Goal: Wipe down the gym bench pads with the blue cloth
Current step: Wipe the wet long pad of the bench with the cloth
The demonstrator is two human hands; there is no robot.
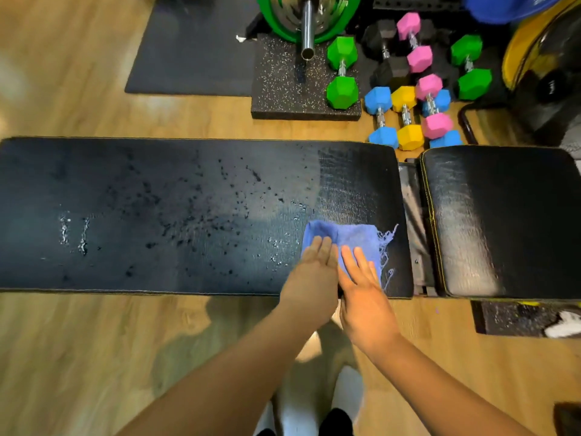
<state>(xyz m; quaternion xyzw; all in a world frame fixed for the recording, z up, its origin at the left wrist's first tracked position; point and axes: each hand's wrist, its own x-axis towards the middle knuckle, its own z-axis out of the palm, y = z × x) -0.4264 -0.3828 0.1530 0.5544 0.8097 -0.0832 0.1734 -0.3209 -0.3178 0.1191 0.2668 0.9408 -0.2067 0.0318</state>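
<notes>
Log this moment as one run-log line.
wiping | both hands flat on blue cloth | left hand, right hand | long pad droplets remain

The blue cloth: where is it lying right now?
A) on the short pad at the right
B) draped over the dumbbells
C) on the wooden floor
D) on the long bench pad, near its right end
D. The blue cloth lies flat on the long bench pad, close to its right end, with the left hand and the right hand both pressed on it, fingers outstretched.
</notes>
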